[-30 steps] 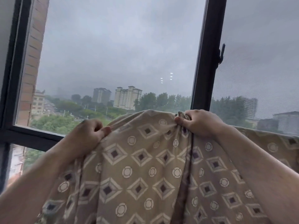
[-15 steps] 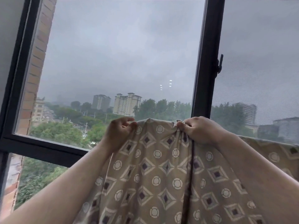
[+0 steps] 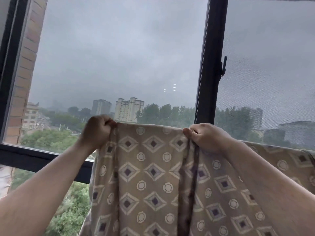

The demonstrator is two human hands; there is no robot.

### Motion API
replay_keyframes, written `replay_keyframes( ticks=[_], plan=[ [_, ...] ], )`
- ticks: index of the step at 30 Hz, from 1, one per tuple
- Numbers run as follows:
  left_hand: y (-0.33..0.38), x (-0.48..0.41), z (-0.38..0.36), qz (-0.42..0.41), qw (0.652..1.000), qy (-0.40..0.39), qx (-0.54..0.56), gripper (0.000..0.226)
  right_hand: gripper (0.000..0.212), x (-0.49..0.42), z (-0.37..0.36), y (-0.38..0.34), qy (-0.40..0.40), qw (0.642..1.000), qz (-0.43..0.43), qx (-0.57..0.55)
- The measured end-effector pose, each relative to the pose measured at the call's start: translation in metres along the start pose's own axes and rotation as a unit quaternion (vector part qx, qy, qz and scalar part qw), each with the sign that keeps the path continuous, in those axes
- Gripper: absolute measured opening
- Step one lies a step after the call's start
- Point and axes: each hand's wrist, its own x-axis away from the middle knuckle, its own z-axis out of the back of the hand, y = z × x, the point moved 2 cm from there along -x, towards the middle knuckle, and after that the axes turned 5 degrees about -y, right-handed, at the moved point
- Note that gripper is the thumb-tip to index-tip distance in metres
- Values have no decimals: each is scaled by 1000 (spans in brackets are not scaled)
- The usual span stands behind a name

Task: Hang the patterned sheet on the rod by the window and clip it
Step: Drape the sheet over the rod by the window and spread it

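A tan patterned sheet (image 3: pixel 153 176) with diamonds and circles hangs in front of the window, its top edge stretched level between my hands. My left hand (image 3: pixel 97 132) grips the sheet's upper left corner in a fist. My right hand (image 3: pixel 206 137) pinches the top edge about a forearm's length to the right, where a dark fold runs down. More of the sheet continues to the right behind my right forearm. The rod is hidden under the cloth; no clip is visible.
A dark window frame post (image 3: pixel 211 65) stands behind the sheet, with a handle (image 3: pixel 224 66) on its right side. A dark sill bar (image 3: pixel 34 155) crosses at lower left. Brick wall (image 3: pixel 25 65) shows at the left, outside.
My left hand has moved up and to the right along the top edge, pulling it taut and level. The view has tilted upward.
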Motion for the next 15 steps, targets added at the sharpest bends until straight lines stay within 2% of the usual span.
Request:
replay_keyframes(
  ticks=[4,7,9,12,15],
  plan=[
    [-52,9,29,58,996,18,-58,15,55,2,0,-9,-10,1000,3,19],
    [-67,24,12,73,993,-79,-57,23,44,-1,1,-22,-12,999,13,42],
    [-68,43,-3,84,987,-137,-15,26,46,-5,3,-25,-30,999,7,30],
    [-86,83,-21,122,981,-141,53,21,39,-13,8,-30,-48,999,-5,21],
    [-92,122,-37,116,968,-180,129,42,30,-16,0,-42,-59,998,21,11]
  ],
)
